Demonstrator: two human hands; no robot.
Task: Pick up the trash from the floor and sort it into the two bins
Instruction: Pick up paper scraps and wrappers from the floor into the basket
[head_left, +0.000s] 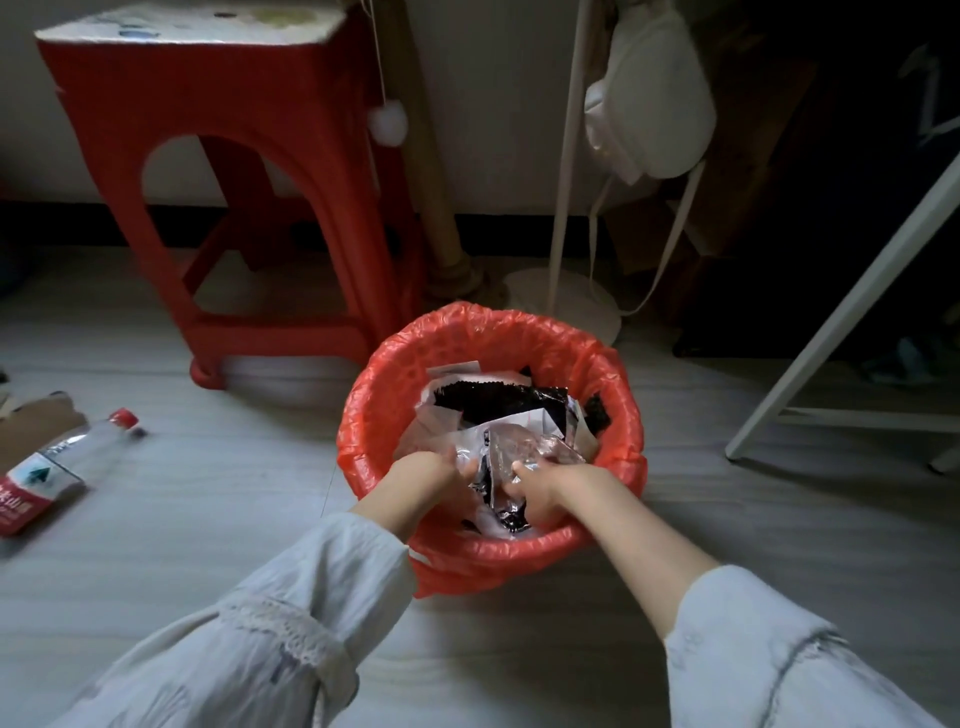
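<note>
A round bin lined with a red plastic bag (618, 374) stands on the floor in front of me. It holds black and silver wrappers (498, 400) and white paper. Both my hands reach down inside it. My left hand (434, 480) and my right hand (540, 491) are closed on a crumpled silver and clear plastic wrapper (511, 452) between them, near the bin's front rim. A plastic water bottle (67, 467) with a red cap and red label lies on the floor at the far left.
A red plastic stool (249, 171) stands behind the bin to the left. A white lamp stand (563, 306), a wooden post and a hanging white bag are at the back. A white frame leg (841, 312) slants at the right. Brown cardboard (31, 431) lies by the bottle.
</note>
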